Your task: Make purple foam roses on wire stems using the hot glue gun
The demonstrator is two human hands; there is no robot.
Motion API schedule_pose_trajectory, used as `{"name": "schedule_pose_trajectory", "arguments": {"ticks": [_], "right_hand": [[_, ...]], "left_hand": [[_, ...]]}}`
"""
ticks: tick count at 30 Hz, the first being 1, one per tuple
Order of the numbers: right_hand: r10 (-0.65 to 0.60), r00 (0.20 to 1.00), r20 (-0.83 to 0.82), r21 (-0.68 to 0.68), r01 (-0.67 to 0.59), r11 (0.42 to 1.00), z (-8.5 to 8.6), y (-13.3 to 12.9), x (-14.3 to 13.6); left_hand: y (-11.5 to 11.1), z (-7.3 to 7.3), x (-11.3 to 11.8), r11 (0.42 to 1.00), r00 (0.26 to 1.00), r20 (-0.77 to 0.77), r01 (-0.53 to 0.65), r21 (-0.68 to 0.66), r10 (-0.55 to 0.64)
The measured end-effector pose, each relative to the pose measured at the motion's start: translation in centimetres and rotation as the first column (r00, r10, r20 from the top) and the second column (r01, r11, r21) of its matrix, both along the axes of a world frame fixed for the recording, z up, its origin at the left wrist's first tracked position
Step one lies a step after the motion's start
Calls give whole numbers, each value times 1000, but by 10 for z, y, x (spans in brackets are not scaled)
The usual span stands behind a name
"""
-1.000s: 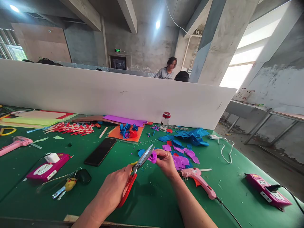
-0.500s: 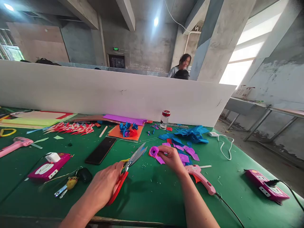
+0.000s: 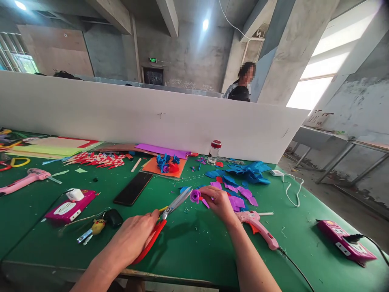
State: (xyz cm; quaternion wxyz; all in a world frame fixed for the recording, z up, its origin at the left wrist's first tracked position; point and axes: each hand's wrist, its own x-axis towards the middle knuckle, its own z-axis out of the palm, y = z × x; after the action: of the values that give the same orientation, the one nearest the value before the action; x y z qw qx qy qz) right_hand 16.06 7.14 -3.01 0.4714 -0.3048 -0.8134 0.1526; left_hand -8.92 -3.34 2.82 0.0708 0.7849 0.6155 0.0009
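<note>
My left hand (image 3: 138, 233) is closed around the handles of a pair of scissors (image 3: 179, 201) with red and yellow grips. Its blades point up and to the right, their tips close to a small purple paper flower (image 3: 195, 196). That rolled flower is pinched in the fingertips of my right hand (image 3: 217, 200), above the green table (image 3: 194, 251). Beside and behind the right hand lie loose purple petals (image 3: 236, 201) and crumpled blue paper (image 3: 247, 172). A pink glue gun (image 3: 258, 227) rests just right of my right wrist.
A black phone (image 3: 133, 189), keys with a yellow charm (image 3: 97, 227) and a magenta power strip (image 3: 71, 207) lie to the left. Blue and red flowers (image 3: 167, 163) sit on orange paper. A jar (image 3: 214, 152) stands before the white partition (image 3: 146, 109). A person (image 3: 241, 85) is beyond it.
The flower has turned in my right fingers, so its side shows more. The scissors' blades have drawn closer together, and their tips are nearer the flower. The camera view has shifted slightly.
</note>
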Motion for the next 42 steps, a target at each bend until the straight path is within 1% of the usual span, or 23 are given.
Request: {"name": "schedule_pose_trajectory", "arguments": {"ticks": [5, 11, 18, 26, 29, 36, 39, 42], "right_hand": [[-27, 1000, -14, 25, 28, 999, 0, 1, 1], [-32, 999, -21, 34, 32, 999, -1, 0, 1], [-42, 999, -28, 35, 43, 998, -1, 1, 1], [-43, 999, -31, 38, 44, 998, -3, 2, 2], [-43, 998, -35, 29, 44, 999, -3, 2, 2], [-49, 998, -25, 36, 50, 998, -1, 0, 1], [-51, 998, -29, 40, 52, 998, -1, 0, 1], [-60, 998, -18, 46, 61, 997, -1, 0, 1]], "left_hand": [[0, 4, 6, 1000, 999, -33, -8, -30, 7], [2, 1, 4, 999, 999, -34, 25, -40, -26], [2, 1, 5, 999, 999, -25, 22, -40, -23], [4, -4, 3, 1000, 1000, -10, 25, -3, -25], [4, -3, 3, 999, 999, -4, 34, -10, -34], [3, 2, 6, 1000, 1000, -25, 6, -24, -7], [3, 1, 5, 1000, 999, -35, 4, -24, -5], [3, -1, 4, 1000, 1000, -3, -1, -19, 1]]}}
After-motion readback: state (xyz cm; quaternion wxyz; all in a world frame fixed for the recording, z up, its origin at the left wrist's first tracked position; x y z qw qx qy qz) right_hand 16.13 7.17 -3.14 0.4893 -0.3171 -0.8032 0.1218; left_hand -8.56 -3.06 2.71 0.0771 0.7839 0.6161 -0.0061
